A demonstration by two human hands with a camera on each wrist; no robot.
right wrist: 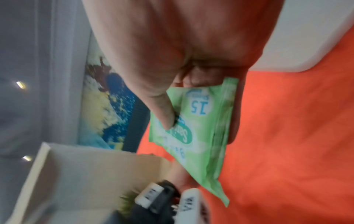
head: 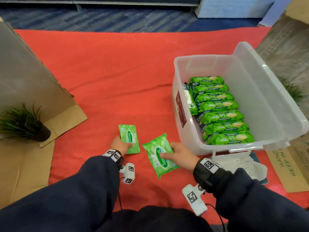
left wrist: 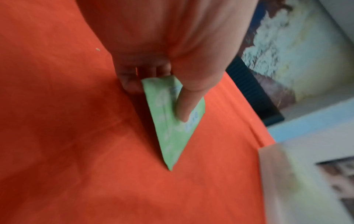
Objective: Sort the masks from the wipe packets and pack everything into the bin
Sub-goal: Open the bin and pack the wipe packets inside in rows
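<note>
Red cloth covers the floor where the left hand [head: 119, 144] pinches the near end of one small light-green soft plastic wipe packet [head: 129, 138], thumb on top, while the right hand [head: 179, 154] clamps a second such packet [head: 158, 155] by its right edge. Both look light, squashy and slick, so I judge an edge pinch with fingers underneath safest. Beyond them, by the cloth's right edge, the clear plastic bin [head: 267, 104] holds seven darker green packs in a row plus one upright; crumpled white masks [head: 234, 163], uncountable, lie near it.
</note>
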